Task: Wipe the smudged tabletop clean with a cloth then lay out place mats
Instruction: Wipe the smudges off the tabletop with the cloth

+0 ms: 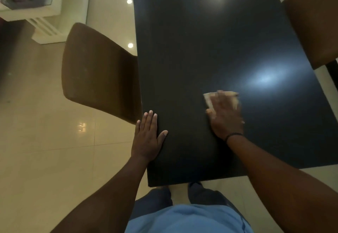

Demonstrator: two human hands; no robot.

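Fingers (222, 102) of right hand (225, 115): flat, pressing cloth (207, 99). Left hand (147, 137): flat, bracing tabletop (210, 40). Advice: overlap strokes toward 12 o'clock.

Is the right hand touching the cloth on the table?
Touching. The head view shows the right hand lying flat on the pale cloth, whose edges show beyond the fingers.

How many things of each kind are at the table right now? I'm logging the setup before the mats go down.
Tables: 1, the table
Chairs: 2, the left chair and the right chair
Cloths: 1, the cloth under the right hand
Place mats: 0 in view
Total: 4
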